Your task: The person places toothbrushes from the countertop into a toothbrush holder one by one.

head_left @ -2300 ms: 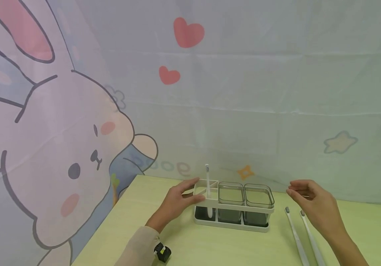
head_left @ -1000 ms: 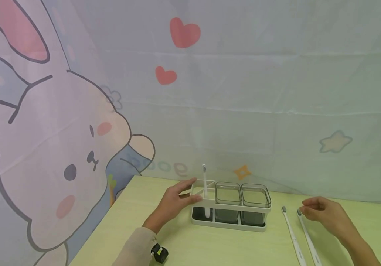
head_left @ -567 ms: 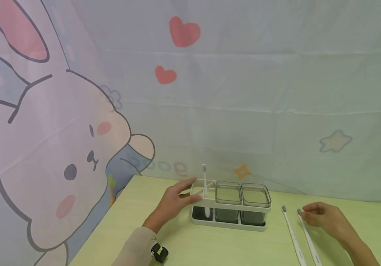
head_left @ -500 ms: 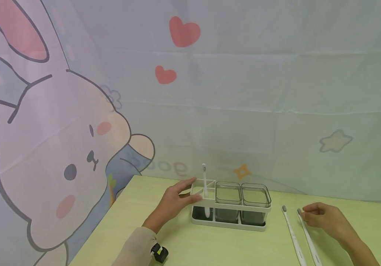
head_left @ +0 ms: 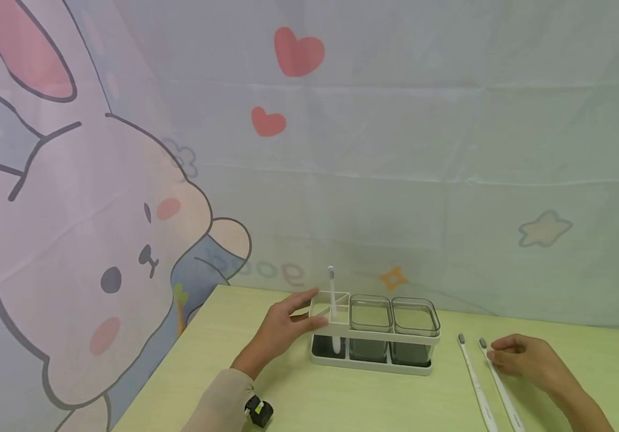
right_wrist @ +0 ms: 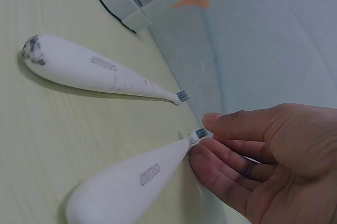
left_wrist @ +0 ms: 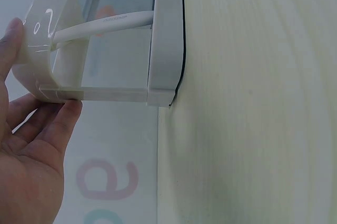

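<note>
A white holder [head_left: 374, 364] stands on the pale table, with one white toothbrush [head_left: 332, 300] upright in its left compartment and two grey see-through cups [head_left: 371, 315] [head_left: 416, 318] beside it. My left hand [head_left: 317, 307] grips the holder's left end [left_wrist: 163, 50], thumb on one side and fingers [left_wrist: 58, 124] on the other. Two white toothbrushes lie flat to the right of the holder, the left one [head_left: 471, 378] [right_wrist: 100, 71] untouched. My right hand [head_left: 492, 351] [right_wrist: 202, 137] pinches the neck of the right toothbrush [head_left: 501, 390] [right_wrist: 131, 182] just behind its bristles, and that brush still lies on the table.
A printed cloth backdrop [head_left: 125, 228] with a rabbit, hearts and stars hangs close behind the table [head_left: 298, 396]. The table's left edge runs diagonally near my left sleeve. A small black wrist device [head_left: 260, 411] sits at my left wrist.
My right hand came down from above the table to the head end of the right toothbrush and closed its fingers there. The left hand and the holder stayed where they were.
</note>
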Action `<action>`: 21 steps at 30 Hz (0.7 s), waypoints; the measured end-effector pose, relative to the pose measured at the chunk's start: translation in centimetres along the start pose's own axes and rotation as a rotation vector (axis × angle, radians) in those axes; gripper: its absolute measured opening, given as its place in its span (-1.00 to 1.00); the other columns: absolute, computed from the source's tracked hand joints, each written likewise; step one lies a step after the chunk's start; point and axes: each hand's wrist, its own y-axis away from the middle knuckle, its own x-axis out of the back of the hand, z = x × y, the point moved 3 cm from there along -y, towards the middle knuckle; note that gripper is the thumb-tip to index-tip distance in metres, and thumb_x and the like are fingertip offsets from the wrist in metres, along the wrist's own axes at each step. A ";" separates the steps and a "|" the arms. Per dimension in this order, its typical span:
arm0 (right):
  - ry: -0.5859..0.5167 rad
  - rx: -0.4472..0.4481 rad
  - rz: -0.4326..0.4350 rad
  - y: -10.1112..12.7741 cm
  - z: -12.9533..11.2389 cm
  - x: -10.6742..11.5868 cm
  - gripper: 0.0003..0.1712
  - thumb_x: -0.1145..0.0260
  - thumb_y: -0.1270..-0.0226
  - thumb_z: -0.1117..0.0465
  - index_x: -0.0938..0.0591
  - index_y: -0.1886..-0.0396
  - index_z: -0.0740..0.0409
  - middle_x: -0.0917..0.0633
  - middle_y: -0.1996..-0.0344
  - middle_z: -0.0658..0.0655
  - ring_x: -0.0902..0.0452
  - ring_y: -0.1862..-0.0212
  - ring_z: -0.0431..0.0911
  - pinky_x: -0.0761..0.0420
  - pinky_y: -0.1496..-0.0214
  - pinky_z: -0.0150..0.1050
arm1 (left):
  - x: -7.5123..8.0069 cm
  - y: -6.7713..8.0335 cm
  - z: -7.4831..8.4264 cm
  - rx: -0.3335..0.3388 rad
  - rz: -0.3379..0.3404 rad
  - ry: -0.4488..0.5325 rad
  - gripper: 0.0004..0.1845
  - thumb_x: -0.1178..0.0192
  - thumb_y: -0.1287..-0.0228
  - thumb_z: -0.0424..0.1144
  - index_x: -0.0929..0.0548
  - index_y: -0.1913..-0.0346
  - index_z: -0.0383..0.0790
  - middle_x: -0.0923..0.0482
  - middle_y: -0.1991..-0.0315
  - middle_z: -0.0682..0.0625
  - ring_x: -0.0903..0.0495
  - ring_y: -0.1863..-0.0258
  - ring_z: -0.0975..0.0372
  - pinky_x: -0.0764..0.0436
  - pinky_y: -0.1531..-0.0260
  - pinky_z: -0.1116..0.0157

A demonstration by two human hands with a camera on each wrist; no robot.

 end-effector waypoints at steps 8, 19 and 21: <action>0.031 -0.007 0.002 -0.2 -0.1 -0.5 -0.54 -0.43 -0.52 0.22 -0.58 -0.08 0.59 -0.77 0.16 0.12 -0.76 0.11 0.05 -0.83 0.09 -0.23 | 0.1 0.0 0.0 -0.002 -0.002 -0.021 -0.24 -0.45 -0.42 -0.10 -0.42 -0.60 -0.14 -0.36 -0.55 -0.14 -0.36 -0.52 -0.08 -0.61 -0.34 0.23; 0.216 0.002 0.081 0.2 -0.8 -1.2 -0.64 -0.51 -0.38 0.24 -0.65 0.09 0.49 -0.74 0.28 0.05 -0.66 0.26 -0.06 -0.72 0.30 -0.34 | 0.1 0.1 0.2 -0.007 -0.003 -0.001 -0.27 -0.44 -0.44 -0.16 -0.43 -0.59 -0.17 -0.37 -0.54 -0.16 -0.36 -0.52 -0.09 -0.60 -0.35 0.21; 0.219 -0.006 0.093 0.2 -0.8 -1.2 -0.66 -0.50 -0.36 0.24 -0.66 0.10 0.47 -0.74 0.29 0.05 -0.66 0.27 -0.07 -0.73 0.29 -0.32 | 0.1 0.1 0.2 -0.009 -0.001 -0.001 -0.27 -0.44 -0.45 -0.17 -0.43 -0.59 -0.17 -0.38 -0.54 -0.17 -0.36 -0.52 -0.09 -0.61 -0.35 0.20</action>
